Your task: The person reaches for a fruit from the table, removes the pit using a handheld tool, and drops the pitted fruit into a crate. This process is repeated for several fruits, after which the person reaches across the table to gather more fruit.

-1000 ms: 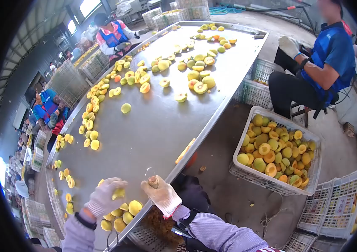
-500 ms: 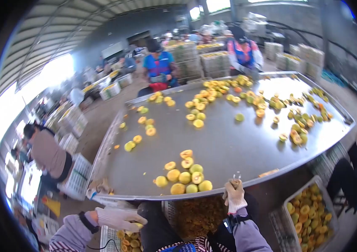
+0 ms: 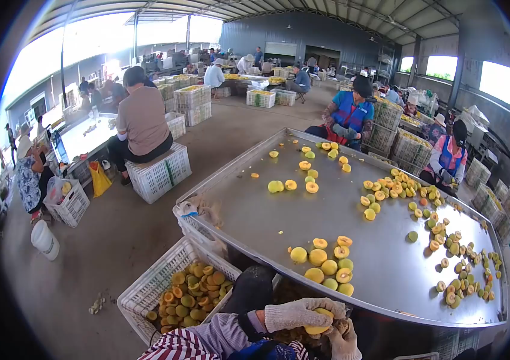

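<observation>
My left hand (image 3: 300, 313), in a pale knitted glove, is closed round a yellow fruit (image 3: 319, 324) near the bottom of the view. Right beside it is my right hand (image 3: 345, 342), also gloved, with fingers bent in close to the fruit; what it holds is hidden. Both hands are below the near edge of a metal table (image 3: 255, 228). A cluster of whole and halved yellow fruits (image 3: 329, 267) lies on the table just beyond them. To the left stands a white crate (image 3: 138, 295) with many halved fruits in it.
More fruit (image 3: 396, 189) is spread over the table's far and right parts. Two co-workers (image 3: 351, 114) sit along the far side. Another person (image 3: 144, 120) sits on crates at the left. A white bucket (image 3: 45, 240) and a basket (image 3: 69, 204) stand on the floor.
The view has swung left, showing more of the floor and the crate. My left hand, with the fruit, has come across to my right hand, and the two are now together.
</observation>
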Demonstrator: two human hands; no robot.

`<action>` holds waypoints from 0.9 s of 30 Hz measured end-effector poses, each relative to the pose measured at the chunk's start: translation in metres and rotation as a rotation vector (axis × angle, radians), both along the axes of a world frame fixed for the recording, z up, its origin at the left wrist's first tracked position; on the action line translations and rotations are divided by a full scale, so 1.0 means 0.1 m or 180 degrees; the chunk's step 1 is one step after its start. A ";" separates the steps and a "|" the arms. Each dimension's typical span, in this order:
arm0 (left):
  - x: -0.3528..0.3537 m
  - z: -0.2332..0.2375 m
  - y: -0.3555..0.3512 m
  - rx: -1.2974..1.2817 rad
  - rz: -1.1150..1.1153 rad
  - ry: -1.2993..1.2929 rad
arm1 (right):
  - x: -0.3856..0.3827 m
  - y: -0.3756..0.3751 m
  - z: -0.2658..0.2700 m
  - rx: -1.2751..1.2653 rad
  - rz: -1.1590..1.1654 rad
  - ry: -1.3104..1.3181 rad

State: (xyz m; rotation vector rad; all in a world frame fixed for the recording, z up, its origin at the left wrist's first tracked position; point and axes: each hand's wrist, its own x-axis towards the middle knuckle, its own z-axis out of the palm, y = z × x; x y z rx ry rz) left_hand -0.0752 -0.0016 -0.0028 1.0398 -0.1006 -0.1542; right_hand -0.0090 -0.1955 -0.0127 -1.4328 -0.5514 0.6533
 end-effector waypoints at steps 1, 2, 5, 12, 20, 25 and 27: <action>0.00 -0.01 0.04 -0.0037 -0.0291 0.0104 | 0.01 -0.07 -0.05 -0.0135 0.0094 -0.0116; 0.00 -0.05 0.06 -0.0046 -0.0259 0.0095 | 0.00 -0.10 -0.03 -0.0724 0.0025 -0.0381; 0.00 -0.20 0.12 -0.0203 -0.0925 -0.0128 | -0.03 0.05 -0.27 -0.0073 0.0012 -0.0547; -0.07 -0.05 0.27 -0.0421 -0.0460 -0.0037 | -0.19 0.23 0.00 -0.0403 0.0123 -0.0037; 0.00 -0.17 0.44 -0.0848 0.0160 -0.0422 | -0.08 0.47 0.05 -0.1231 -0.0040 -0.1407; 0.00 -0.08 0.57 -0.0388 0.0177 -0.0378 | -0.01 0.60 0.03 -0.1373 0.0161 -0.1084; 0.00 -0.07 0.61 -0.0774 0.0083 -0.0225 | 0.06 0.67 -0.03 -0.1353 0.0173 -0.1158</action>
